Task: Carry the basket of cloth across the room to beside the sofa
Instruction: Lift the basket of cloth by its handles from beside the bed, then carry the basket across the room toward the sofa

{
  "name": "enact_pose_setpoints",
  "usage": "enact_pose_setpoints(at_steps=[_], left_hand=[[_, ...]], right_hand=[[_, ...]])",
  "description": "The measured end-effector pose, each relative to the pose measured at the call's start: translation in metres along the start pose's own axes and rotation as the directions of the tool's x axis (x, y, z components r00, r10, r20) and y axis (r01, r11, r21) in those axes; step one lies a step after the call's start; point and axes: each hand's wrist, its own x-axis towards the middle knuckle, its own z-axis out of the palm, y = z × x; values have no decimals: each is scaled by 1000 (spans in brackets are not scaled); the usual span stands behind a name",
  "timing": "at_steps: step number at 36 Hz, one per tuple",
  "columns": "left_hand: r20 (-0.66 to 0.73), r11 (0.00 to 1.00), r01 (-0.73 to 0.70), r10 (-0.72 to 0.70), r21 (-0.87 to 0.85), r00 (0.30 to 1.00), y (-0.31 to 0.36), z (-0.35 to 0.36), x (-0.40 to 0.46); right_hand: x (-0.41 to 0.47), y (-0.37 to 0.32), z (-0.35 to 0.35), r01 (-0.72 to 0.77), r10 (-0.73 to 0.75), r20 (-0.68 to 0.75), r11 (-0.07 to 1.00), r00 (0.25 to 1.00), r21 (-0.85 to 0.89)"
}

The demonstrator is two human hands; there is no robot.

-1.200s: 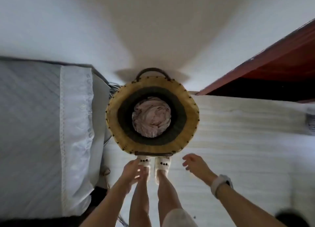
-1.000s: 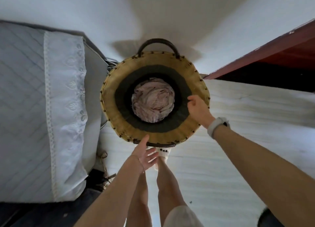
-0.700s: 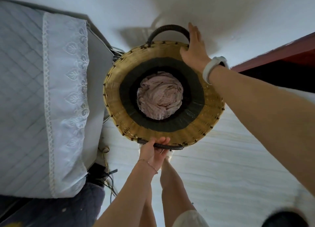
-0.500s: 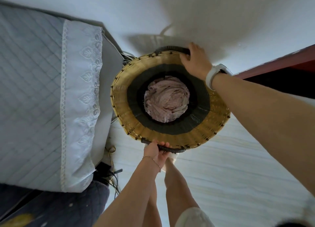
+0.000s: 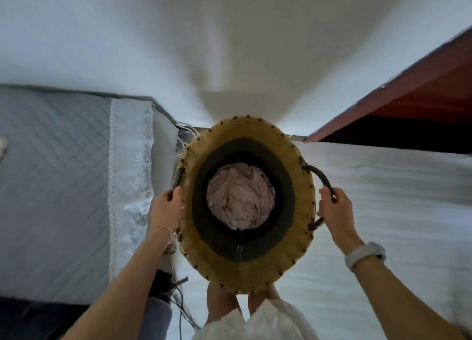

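A round woven basket (image 5: 296,240), tan with a dark band inside, hangs in front of me above the floor. Crumpled pale pink cloth (image 5: 240,203) fills its bottom. My left hand (image 5: 167,208) is closed around the dark handle on the basket's left side. My right hand (image 5: 333,205) grips the dark loop handle on the right side; a pale watch sits on that wrist. My legs show just below the basket's near rim.
A grey quilted sofa (image 5: 58,186) with a white lace-edged cover (image 5: 130,176) stands close on the left. Cables (image 5: 178,296) lie on the floor by its corner. A dark red door (image 5: 408,102) stands at the right. Pale wood floor (image 5: 388,212) stretches right.
The basket has been turned so its handles sit left and right, and it is lifted closer to me. Both hands went from reaching and touching the rim to gripping the handles.
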Motion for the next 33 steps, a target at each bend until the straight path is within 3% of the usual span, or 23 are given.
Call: enact_pose_setpoints(at_steps=[7, 12, 16, 25, 29, 33], left_hand=[[114, 893, -403, 387, 202, 915, 58, 3, -54], [164, 819, -525, 499, 231, 851, 70, 13, -83], [288, 785, -572, 505, 240, 814, 65, 22, -102], [570, 553, -800, 589, 232, 572, 52, 57, -167], [718, 406, -905, 591, 129, 368, 37, 79, -217], [859, 267, -963, 485, 36, 167, 3, 101, -282]], right_hand=[[-68, 13, -49, -136, 173, -157, 966, 972, 222], [-112, 32, -74, -170, 240, -270, 951, 932, 258], [-154, 51, -77, -249, 369, -355, 907, 859, 340], [-294, 118, -62, -280, 688, -428, 668, 586, 689], [-363, 164, -50, -203, 764, -469, 595, 443, 777], [-429, 211, -31, -132, 852, -453, 496, 262, 858]])
